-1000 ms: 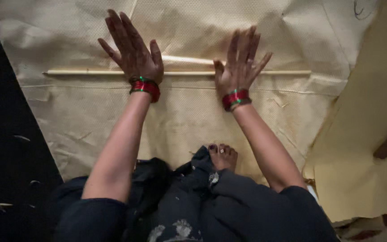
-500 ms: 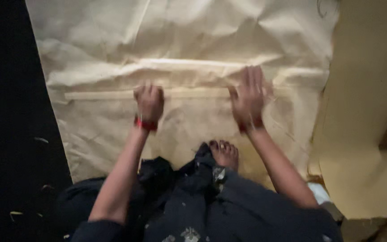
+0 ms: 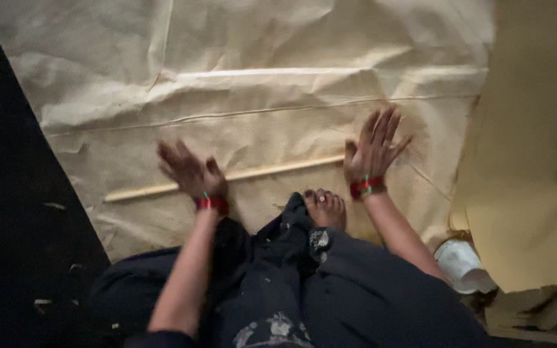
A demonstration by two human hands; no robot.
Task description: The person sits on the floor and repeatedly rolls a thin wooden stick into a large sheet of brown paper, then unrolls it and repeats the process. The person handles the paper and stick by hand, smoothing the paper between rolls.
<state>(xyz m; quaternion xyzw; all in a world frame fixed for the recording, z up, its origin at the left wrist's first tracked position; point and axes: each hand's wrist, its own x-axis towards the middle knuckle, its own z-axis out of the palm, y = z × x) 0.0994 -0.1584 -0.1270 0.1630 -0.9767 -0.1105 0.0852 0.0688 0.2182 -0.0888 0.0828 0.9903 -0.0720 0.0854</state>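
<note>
- Head view: the left hand (image 3: 191, 173) lies flat, fingers spread, on top of a thin wooden stick (image 3: 227, 176), covering its middle; the hand is blurred.
- The right hand (image 3: 374, 149) is open too, fingers fanned, palm pressed on the tan paper sheet (image 3: 259, 103) at the stick's right end; whether it touches the stick I cannot tell.
- The stick lies across the near part of the sheet, just beyond a bare foot (image 3: 325, 207).
- No paper is wound round the stick yet; the sheet lies creased and spread out, so any rolling looks barely begun.
- A white cup (image 3: 462, 265) sits near right.
</note>
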